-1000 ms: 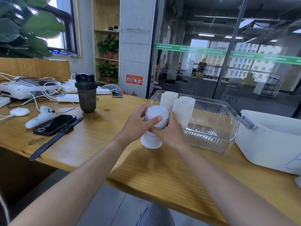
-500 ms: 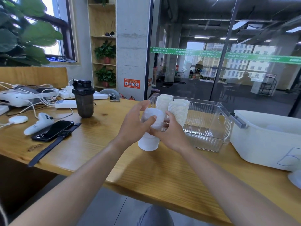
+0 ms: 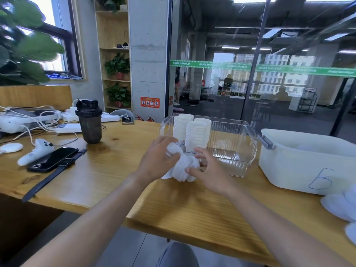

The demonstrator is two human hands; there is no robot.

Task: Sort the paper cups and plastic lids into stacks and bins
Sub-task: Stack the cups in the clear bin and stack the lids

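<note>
Both hands are working on a blurred white bundle of cups (image 3: 183,166) just in front of the clear bin (image 3: 248,143), low over the desk (image 3: 107,170). The left hand (image 3: 156,160) is curling its fingers round the left, upper part of the bundle, and the right hand (image 3: 207,170) is pinching the right, lower end with its fingertips. The motion blur is hiding how many cups are in the bundle and whether a lid is among them. The bundle seems to be lying tilted, its long axis running from upper left by the left hand down to the right, so it is not upright.

Inside the clear bin, at its left end, 3 stacks of white cups (image 3: 194,132) are standing upright, directly beyond the hands and very near them. The white bin (image 3: 300,166) marked with a handwritten figure is sitting further right, well apart from the hands, and loose lids (image 3: 339,205) are lying on the desk at the right edge. The right hand is the nearer one to both bins. The bundle would probably need to be turned upright before it could join the stacks.
</note>
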